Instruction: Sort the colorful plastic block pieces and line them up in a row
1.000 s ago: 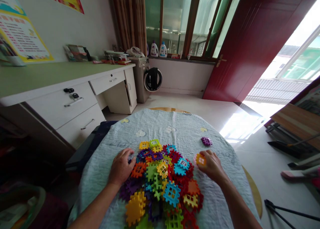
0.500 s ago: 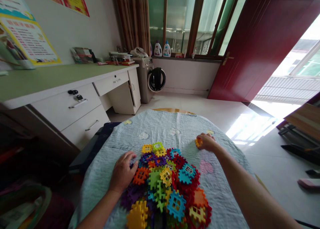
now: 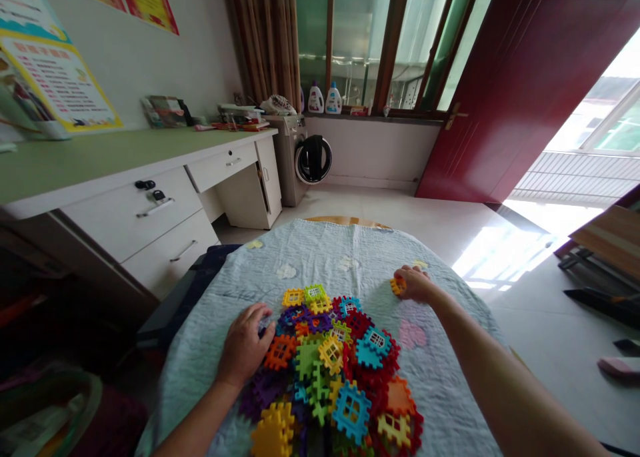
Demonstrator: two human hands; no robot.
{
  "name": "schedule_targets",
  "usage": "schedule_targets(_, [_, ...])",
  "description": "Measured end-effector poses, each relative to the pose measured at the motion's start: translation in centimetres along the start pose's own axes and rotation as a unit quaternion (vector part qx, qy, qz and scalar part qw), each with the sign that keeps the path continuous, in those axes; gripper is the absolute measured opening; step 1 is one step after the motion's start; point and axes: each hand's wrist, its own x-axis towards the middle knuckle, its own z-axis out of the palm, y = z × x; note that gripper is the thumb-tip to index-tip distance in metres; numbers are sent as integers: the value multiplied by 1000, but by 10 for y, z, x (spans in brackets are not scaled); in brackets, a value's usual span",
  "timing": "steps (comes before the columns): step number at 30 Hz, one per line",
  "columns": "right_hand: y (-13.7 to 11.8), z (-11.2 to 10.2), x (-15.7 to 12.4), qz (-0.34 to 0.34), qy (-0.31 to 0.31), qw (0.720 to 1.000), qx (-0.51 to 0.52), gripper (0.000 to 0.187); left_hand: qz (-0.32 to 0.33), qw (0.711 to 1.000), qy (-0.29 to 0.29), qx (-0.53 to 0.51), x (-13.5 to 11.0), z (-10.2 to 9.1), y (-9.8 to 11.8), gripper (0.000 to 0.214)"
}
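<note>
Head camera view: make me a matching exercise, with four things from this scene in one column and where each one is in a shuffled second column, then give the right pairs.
Things:
1. left hand
2. right hand
3. pile of plastic building pieces
4. white detergent bottles

Places:
A. on the windowsill
B. on the pale blue tablecloth
C. against the pile's left edge
D. on a small orange piece right of the pile

Pairs: 1C, 2D, 3B, 4A

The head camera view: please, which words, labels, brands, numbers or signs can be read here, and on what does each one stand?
Wall poster: rows of printed text, too small and blurred to read.
Two white bottles on the window ledge: labels too small to read.
Plastic toy pieces and the orange piece at the right hand: no text seen.
</note>
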Motion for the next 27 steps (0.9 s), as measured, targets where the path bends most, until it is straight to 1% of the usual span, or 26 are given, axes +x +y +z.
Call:
schedule_targets(4, [-1,1,1,-3,7,1000,10,41,3,1000,2,0,0,0,-1,20])
schedule_targets(8, [11,-9,-5,-4,35,999,31,60,2,1000,-3,-1,0,0,0,21])
schedule_targets(9, [16,-14,-8,-3,59,997,49,63,2,1000,-4,-2,0,0,0,21])
schedule_targets(11, [28,-21,-16,11,138,983,123,61,1,1000,-4,-2,0,0,0,21])
schedule_targets(13, [36,-23,-26,38,219,951,214,53,2,1000,-2,0,0,1,0,21])
schedule_targets(14, [36,-21,-32,51,243,937,245,49,4,1000,-1,1,0,1,0,22])
schedule_targets(15, [34,-17,-37,60,249,932,258,46,6,1000,0,1,0,1,0,22])
schedule_targets(16, [30,-12,-42,65,244,933,257,43,7,1000,1,2,1,1,-1,22])
schedule_targets(19, [8,10,-53,49,211,954,208,40,9,1000,1,0,1,1,-1,22])
schedule_targets(22, [-12,28,-53,25,186,977,105,52,10,1000,-2,-1,2,1,-1,23])
schedule_targets(25, [-17,30,-41,31,124,992,20,68,7,1000,-5,0,2,1,-1,22])
schedule_targets(27, [-15,24,-30,23,83,996,1,69,4,1000,-7,1,1,1,-1,22])
